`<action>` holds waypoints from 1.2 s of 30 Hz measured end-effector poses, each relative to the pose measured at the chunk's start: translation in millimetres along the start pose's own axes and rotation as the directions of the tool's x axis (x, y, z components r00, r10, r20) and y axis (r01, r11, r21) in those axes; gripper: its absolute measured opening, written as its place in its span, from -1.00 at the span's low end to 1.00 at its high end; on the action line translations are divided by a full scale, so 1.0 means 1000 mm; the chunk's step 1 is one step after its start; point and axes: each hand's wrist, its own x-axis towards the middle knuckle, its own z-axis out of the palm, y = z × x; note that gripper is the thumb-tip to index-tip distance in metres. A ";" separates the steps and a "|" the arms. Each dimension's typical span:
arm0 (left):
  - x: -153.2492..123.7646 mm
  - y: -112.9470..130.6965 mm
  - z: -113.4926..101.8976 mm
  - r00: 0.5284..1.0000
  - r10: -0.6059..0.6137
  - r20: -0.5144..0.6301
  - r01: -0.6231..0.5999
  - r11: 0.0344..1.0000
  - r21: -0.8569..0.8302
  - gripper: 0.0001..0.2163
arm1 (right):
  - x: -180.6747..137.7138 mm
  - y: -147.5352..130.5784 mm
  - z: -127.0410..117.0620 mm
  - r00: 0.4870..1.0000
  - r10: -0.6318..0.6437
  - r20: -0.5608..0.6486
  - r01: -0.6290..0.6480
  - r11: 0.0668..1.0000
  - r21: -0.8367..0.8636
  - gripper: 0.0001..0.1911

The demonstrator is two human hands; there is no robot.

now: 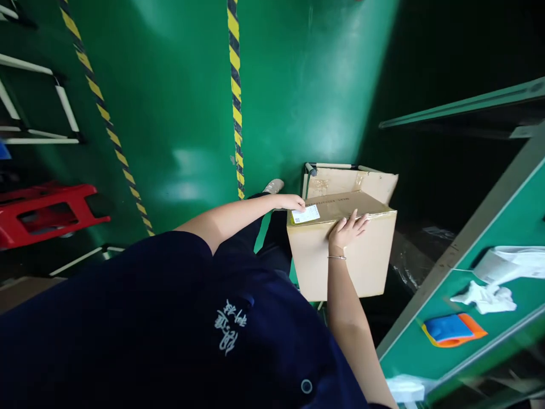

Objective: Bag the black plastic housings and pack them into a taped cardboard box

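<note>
A brown cardboard box stands in front of me to the right, its top closed and printed with dark text. My left hand is closed at the box's near left top corner, its fingers at the edge of a white printed label. A strip of yellow shows beneath that label. Across the top edge of the box lies my right hand, open with fingers spread and nothing in it.
Behind the box is another piece of cardboard beside a pipe frame. A green worktop on the right bears a blue and orange object and crumpled white material. A red stool lies left, beyond striped floor tape.
</note>
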 end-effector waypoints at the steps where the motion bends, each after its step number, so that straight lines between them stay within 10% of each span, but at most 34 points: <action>1: 0.002 -0.010 0.002 0.999 -0.025 0.029 0.026 1.000 -0.015 -0.87 | 0.000 0.002 0.002 1.000 -0.006 -0.009 0.005 0.999 -0.049 -0.32; 15: 0.028 -0.028 -0.012 0.960 -0.120 0.252 0.136 0.990 -0.046 -0.84 | -0.001 0.011 0.006 0.991 -0.097 -0.091 0.082 0.983 -0.162 -0.26; 36: 0.030 -0.029 -0.007 0.970 -0.156 0.187 0.136 0.984 0.115 -0.79 | -0.001 0.012 0.006 0.990 -0.110 -0.093 0.092 0.979 -0.179 -0.24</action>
